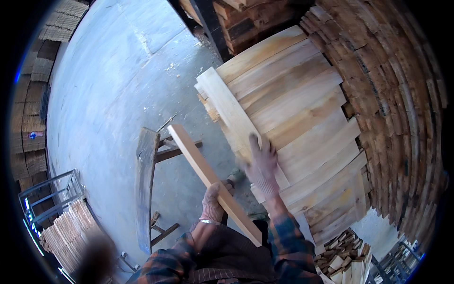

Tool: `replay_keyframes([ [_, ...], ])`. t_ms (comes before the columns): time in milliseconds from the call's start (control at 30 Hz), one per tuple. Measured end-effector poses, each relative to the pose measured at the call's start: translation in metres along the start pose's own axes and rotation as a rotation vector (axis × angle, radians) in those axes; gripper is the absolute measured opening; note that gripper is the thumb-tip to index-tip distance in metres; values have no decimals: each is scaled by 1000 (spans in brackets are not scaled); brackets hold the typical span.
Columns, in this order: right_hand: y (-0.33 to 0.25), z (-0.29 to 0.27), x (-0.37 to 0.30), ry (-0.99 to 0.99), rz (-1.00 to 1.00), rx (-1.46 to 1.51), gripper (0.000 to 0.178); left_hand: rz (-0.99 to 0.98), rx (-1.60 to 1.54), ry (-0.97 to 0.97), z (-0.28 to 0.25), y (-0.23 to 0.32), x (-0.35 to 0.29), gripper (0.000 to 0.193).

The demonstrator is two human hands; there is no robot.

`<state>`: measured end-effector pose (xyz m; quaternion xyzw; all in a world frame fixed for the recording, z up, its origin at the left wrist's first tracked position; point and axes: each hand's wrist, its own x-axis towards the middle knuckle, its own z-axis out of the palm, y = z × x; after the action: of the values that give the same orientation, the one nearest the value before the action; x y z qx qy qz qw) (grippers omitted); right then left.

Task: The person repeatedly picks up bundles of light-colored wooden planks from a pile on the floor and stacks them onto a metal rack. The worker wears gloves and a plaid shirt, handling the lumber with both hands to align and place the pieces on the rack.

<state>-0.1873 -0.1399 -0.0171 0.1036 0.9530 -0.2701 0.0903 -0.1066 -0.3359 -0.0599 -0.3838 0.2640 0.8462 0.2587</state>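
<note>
My left hand (213, 201), in a worn knit glove, grips a long pale wooden plank (189, 151) that slants up and to the left from my lap. My right hand (262, 165), also gloved, rests with fingers spread flat on the top plank (227, 106) of a stack of pale boards (293, 113) in front of me. That top plank lies crosswise along the stack's left edge. Both sleeves are plaid.
A dark wooden sawhorse bench (145, 184) stands on the grey concrete floor (109, 94) to my left. High walls of stacked dark timber (397, 104) curve round the right side. Small offcuts (340, 260) lie at lower right; a metal rack with thin slats (66, 227) is lower left.
</note>
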Motion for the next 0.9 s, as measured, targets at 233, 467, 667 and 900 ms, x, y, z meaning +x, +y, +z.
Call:
replay_keyframes([
  [233,41,-44,-78,-163,43,1007,76,496,1169,-349,138,-19,12,43],
  [467,169,-148,65,275,87,-274,65,1320,2249,-552,200,-51,121,59],
  [667,227,-115,128,43,413,-305,66,1218,2463,-739,201,-60,123,56],
  [900,242,-90,128,537,147,-318,55,1250,2483,-739,205,-52,125,55],
])
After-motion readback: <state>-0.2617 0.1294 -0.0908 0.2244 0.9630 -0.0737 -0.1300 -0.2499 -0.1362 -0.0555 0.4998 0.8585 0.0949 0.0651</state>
